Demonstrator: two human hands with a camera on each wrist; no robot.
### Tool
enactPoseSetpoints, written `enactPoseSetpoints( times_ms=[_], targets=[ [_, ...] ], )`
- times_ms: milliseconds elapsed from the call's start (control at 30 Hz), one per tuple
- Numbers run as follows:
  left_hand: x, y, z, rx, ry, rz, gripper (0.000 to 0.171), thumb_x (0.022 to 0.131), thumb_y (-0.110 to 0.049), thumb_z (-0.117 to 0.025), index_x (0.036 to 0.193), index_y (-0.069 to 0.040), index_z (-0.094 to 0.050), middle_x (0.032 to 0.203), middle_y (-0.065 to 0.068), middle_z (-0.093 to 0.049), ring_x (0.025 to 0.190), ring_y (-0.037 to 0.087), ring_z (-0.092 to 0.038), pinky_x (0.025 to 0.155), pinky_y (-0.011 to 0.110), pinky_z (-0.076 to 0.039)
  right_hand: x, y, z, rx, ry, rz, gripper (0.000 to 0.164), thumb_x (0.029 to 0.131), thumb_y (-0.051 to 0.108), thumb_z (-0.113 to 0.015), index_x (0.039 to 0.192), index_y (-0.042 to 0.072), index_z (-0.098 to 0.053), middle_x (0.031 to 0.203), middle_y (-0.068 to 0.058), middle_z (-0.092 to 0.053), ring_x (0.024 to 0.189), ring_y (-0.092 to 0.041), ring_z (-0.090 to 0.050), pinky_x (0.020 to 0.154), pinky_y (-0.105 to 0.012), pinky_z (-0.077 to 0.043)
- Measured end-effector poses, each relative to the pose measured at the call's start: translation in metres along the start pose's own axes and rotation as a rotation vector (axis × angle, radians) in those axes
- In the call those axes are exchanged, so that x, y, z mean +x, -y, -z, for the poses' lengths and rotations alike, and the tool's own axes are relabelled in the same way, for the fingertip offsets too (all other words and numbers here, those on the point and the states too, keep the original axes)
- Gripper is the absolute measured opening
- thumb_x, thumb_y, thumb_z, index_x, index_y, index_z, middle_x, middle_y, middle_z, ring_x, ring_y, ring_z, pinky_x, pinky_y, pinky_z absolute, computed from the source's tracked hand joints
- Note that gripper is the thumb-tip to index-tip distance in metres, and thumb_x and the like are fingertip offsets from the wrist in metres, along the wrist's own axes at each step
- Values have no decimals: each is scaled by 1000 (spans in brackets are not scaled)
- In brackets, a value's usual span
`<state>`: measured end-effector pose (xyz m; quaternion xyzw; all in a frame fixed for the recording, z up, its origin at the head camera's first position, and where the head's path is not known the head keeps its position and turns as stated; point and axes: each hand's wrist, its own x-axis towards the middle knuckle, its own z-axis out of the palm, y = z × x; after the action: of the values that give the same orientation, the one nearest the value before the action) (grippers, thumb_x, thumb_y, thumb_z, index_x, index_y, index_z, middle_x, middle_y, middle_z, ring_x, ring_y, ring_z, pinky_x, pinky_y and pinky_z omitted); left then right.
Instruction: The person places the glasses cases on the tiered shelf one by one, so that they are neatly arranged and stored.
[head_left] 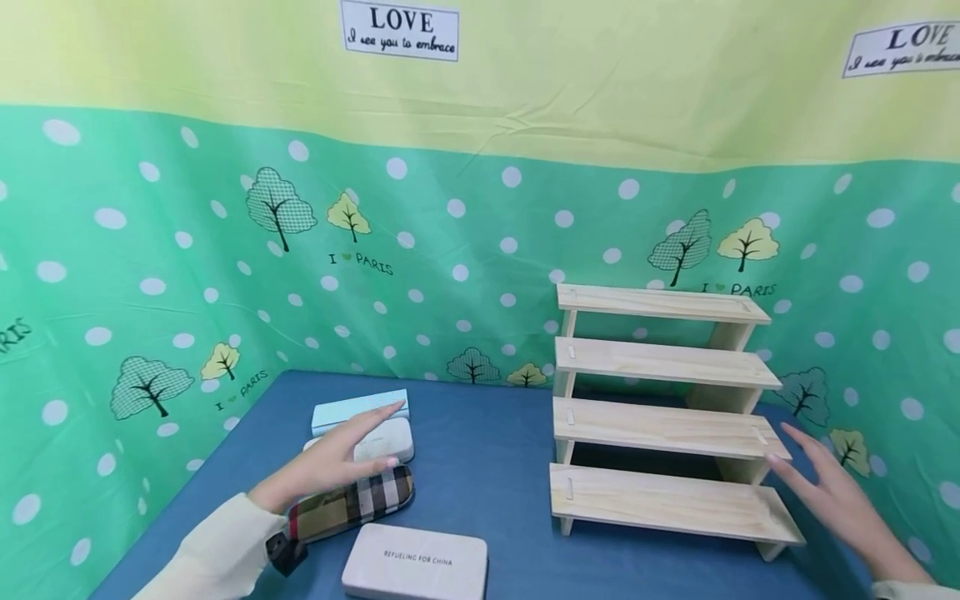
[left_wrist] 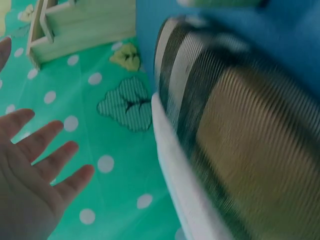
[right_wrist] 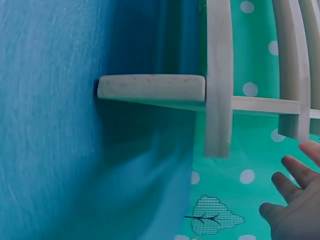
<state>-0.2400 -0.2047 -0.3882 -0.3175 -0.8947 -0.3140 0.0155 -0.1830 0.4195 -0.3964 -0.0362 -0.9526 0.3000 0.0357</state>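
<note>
My left hand hovers with fingers spread above a row of cases at the left of the table. Beneath it lie a plaid case, a white case and a light blue case. In the left wrist view the plaid case looms large beside the extended fingers. At the right, my right hand is held beside a wooden four-step rack, fingers straight and holding nothing. Whether it touches the rack's edge I cannot tell. Those fingers also show near the shelves in the right wrist view.
A white box lettered "REFUELING FOR CHINA" lies near the front of the blue table. Behind and beside the table hangs a green and yellow cloth printed with trees and dots.
</note>
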Motion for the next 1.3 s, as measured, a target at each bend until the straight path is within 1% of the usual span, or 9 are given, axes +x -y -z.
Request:
enactPoseSetpoints(
  times_ms=[133,267,400,567,667,867,1033,1133,1300],
  targets=[
    [-6,-6,-11,-84,64,-19,69,89,-31,-65,149,-24,-30,149,6,-36,134,31,-35,101,56,-33,4,1,-4,50,-6,-19,78,99,45,-35,148,-6,-1,141,-46,-2,125,-65,-6,85,-75,-18],
    [-12,-12,-23,-175,151,-19,69,89,-33,-65,148,-26,-31,149,3,-36,135,28,-35,103,47,-34,6,2,-9,127,-26,-59,79,99,47,-35,149,-4,-1,143,-44,-1,126,-64,-7,88,-74,-20],
    [-17,-15,-34,-287,225,-40,67,89,-27,-66,147,-22,-33,149,5,-36,135,20,-35,106,34,-32,10,2,-13,202,-35,-99,81,98,48,-37,149,-1,2,145,-41,0,127,-63,-9,92,-72,-20],
    [-23,-15,-47,-389,290,-106,67,88,-20,-67,146,-11,-35,147,10,-38,133,11,-36,106,30,-32,14,-1,-14,242,-24,-140,84,97,51,-38,150,1,4,147,-39,1,130,-60,-7,95,-71,-17],
    [-25,-14,-54,-434,302,-135,68,86,-17,-69,145,-8,-35,146,14,-40,132,13,-38,105,32,-34,16,-3,-15,251,-15,-155,84,97,52,-37,150,2,5,147,-38,3,131,-59,-5,96,-71,-16],
    [-25,-11,-65,-587,368,-125,69,86,-11,-68,145,-4,-34,144,22,-38,132,22,-39,104,30,-34,19,-2,-16,247,-9,-189,84,96,54,-35,150,6,7,148,-36,7,130,-60,-4,94,-72,-16],
    [-24,-9,-71,-580,364,-168,68,85,-13,-70,143,-1,-36,141,22,-43,130,15,-41,102,29,-36,22,-3,-17,259,12,-192,84,96,55,-35,149,8,9,148,-35,8,130,-60,-4,94,-72,-17],
    [-24,-8,-71,-579,364,-171,66,85,-14,-70,141,1,-39,137,21,-48,127,11,-44,99,26,-38,22,-5,-17,279,18,-171,82,96,54,-36,149,9,9,149,-34,8,131,-60,-4,95,-72,-16],
    [-25,-7,-68,-577,377,-148,61,84,-16,-71,137,-1,-45,133,21,-52,122,16,-50,96,24,-41,20,-11,-18,304,8,-115,77,98,48,-39,150,12,6,150,-32,5,131,-59,-6,95,-71,-16]
  ],
)
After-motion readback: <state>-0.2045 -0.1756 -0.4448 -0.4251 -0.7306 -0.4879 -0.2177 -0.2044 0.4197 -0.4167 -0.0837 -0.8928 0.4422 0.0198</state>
